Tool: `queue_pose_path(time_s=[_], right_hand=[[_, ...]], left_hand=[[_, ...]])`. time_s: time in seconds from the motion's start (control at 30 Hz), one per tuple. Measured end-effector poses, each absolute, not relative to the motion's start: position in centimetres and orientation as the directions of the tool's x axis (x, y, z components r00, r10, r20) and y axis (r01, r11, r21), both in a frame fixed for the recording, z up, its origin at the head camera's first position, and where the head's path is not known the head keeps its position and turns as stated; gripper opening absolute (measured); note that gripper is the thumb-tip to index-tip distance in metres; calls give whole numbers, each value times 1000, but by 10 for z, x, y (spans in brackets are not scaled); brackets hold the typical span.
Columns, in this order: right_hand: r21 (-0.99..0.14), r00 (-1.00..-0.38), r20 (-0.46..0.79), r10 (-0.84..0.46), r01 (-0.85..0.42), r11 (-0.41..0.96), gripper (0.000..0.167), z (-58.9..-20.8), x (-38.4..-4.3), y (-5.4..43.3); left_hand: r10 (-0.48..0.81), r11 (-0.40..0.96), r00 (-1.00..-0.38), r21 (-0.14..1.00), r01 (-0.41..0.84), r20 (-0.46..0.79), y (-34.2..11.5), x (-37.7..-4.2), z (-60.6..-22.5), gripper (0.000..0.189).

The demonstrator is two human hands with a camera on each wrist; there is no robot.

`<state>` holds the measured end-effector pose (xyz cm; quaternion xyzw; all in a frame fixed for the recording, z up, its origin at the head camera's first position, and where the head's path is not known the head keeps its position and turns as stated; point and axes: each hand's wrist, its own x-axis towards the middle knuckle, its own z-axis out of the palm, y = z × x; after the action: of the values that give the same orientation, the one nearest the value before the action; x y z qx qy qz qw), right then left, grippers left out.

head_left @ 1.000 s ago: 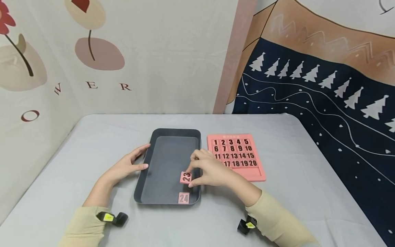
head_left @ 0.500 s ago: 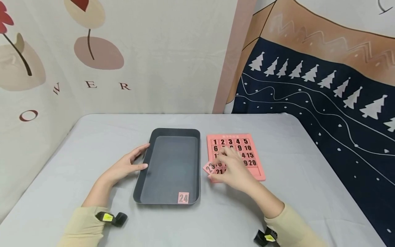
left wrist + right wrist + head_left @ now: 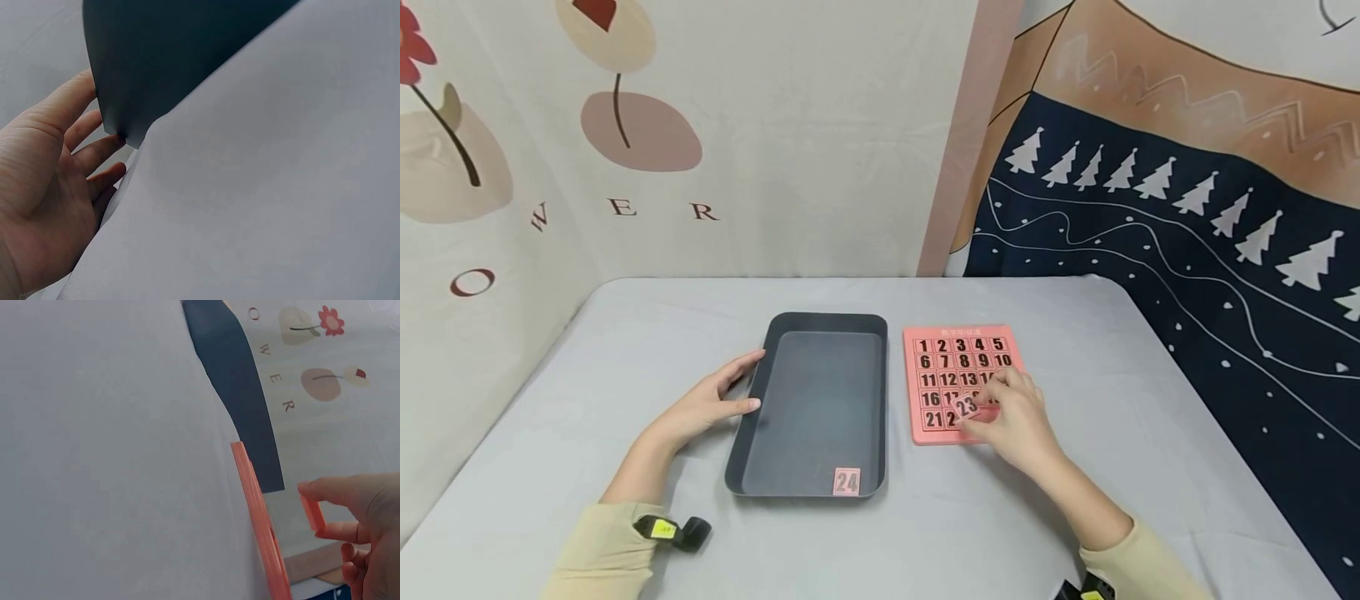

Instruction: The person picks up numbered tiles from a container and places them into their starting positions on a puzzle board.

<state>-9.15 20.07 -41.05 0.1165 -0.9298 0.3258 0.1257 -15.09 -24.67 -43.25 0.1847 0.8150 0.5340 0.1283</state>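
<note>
Between thumb and fingertip, my right hand point(image 3: 1018, 417) pinches a pink number tile point(image 3: 966, 407) marked 23, tilted over the lower rows of the pink number puzzle board point(image 3: 919, 433). In the right wrist view the tile point(image 3: 314, 514) appears edge-on, apart from the board point(image 3: 256, 506). Numbered tiles fill the board's upper rows, and 21 sits in the bottom row; my hand covers its lower right. My left hand point(image 3: 703, 407) rests with relaxed fingers against the left wall of the dark grey tray point(image 3: 747, 433), touching its side in the left wrist view too.
A tile point(image 3: 846, 482) marked 24 lies in the tray's lower right corner. The tray stands left of the board on a table point(image 3: 662, 325) covered in white cloth. Patterned curtains point(image 3: 820, 150) hang behind and to the right.
My right hand has carried the 23 tile out of the tray, rightward over the board's lower rows. The left hand and the tray have stayed in place.
</note>
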Motion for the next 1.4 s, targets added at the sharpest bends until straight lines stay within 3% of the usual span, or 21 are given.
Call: queue_pose_path(time_s=[0.5,0.77,0.97,1.13,1.4], right_hand=[[-482,-976,209,-56,-153,863,38,-420,-88,214],[-531,-987,156,-36,-114,840,35,-424,-91,216],[-532,-985,160,-58,-135,836,29,-427,-91,217],[-455,-985,148,-92,-150,878,24,-417,-89,218],[-461,-958,198,-207,-277,843,32,-394,-87,214]], left_hand=[[445,368,-896,913,175,-8,-244,-151,-432,73],[438,379,-899,910,171,-13,-243,-151,-431,73],[440,377,-898,910,173,-12,-244,-151,-431,73],[441,374,-898,912,171,-13,-244,-151,-432,74],[436,376,-900,910,176,-7,-247,-151,-434,73]])
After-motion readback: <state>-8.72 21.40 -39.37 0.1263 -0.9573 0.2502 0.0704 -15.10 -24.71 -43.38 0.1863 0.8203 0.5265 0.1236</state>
